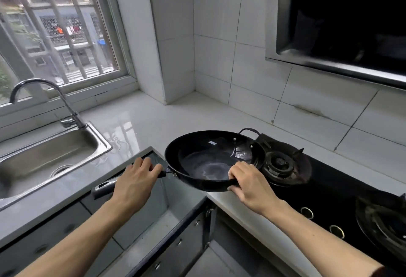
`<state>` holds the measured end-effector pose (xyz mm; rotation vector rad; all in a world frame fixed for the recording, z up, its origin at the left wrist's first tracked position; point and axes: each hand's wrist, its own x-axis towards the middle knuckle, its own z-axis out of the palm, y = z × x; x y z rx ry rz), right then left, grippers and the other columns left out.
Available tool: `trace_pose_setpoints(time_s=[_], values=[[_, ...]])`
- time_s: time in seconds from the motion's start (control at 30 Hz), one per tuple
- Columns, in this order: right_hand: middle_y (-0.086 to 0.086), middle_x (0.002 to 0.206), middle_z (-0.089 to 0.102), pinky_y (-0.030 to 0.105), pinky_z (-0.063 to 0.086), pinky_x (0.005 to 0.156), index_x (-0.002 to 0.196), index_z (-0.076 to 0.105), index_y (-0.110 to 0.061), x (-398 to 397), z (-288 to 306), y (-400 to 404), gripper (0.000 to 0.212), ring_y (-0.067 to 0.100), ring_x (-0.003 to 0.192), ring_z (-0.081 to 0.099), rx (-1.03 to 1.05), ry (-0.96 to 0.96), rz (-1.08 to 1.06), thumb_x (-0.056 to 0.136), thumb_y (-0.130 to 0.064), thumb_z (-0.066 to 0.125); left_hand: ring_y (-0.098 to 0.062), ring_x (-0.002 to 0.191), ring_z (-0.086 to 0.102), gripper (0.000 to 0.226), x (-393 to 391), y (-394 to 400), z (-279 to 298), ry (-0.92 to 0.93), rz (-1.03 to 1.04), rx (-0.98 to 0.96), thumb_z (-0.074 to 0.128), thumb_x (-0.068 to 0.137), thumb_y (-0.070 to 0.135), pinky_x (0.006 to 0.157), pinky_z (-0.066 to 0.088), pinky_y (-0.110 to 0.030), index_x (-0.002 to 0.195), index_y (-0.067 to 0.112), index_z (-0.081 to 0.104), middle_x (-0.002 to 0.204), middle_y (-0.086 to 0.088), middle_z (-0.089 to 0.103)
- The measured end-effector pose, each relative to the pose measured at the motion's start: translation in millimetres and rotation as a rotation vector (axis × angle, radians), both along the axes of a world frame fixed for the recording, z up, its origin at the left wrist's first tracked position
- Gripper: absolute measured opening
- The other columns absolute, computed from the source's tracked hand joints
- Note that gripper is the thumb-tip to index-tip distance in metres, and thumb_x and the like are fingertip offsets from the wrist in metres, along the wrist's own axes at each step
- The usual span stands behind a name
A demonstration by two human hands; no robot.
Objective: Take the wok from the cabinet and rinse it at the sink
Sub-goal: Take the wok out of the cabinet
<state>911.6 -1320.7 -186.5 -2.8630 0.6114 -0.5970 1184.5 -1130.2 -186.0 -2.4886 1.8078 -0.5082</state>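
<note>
A black wok (206,158) hangs level in the air over the counter's inner corner, partly above the stove. My left hand (137,180) grips its long handle, whose metal end sticks out toward me. My right hand (247,185) pinches the near rim, thumb inside and fingers underneath. A small loop handle shows on the wok's far side. The steel sink (72,160) lies to the left with its curved faucet (41,92) behind it. Below the wok, a grey cabinet door (173,246) stands open.
A black gas stove (283,167) with two burners and round knobs runs along the right counter. A range hood (342,35) hangs above it. The pale counter (142,118) wraps the corner under a barred window. White tiled walls stand behind.
</note>
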Motion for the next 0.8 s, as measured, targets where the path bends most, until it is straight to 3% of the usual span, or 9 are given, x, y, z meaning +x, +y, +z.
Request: trace_pose_setpoints(time_s=[0.13,0.6,0.8], values=[[-0.013,0.080,0.044,0.026,0.036,0.068,0.081,0.046,-0.023,46.7,-1.5,-28.3,0.037,0.011,0.074,0.042,0.002,0.027,-0.011,0.069,-0.019,0.081,-0.031,0.073,0.048,0.059,45.9,-33.0,-9.1,0.021,-0.008,-0.011,0.070,0.050,-0.010,0.057,0.034,-0.034,0.097,0.019,0.049,0.083,-0.007,0.050],[-0.014,0.080,0.041,0.028,0.040,0.065,0.080,0.042,-0.024,130.0,-34.0,-129.3,0.041,0.009,0.072,0.038,0.087,0.069,-0.010,0.068,-0.015,0.080,-0.031,0.077,0.048,0.052,123.9,-130.5,-37.9,0.123,0.044,0.069,0.075,0.056,-0.003,0.059,0.044,-0.040,0.101,0.018,0.059,0.090,-0.007,0.053],[-0.015,0.080,0.038,0.026,0.038,0.065,0.080,0.044,-0.023,142.3,-52.7,-171.1,0.039,0.007,0.071,0.035,0.132,0.051,-0.005,0.068,-0.015,0.080,-0.029,0.074,0.044,0.061,136.6,-170.7,-50.2,0.112,0.062,0.105,0.073,0.047,-0.009,0.056,0.038,-0.038,0.099,0.019,0.057,0.087,-0.005,0.047]])
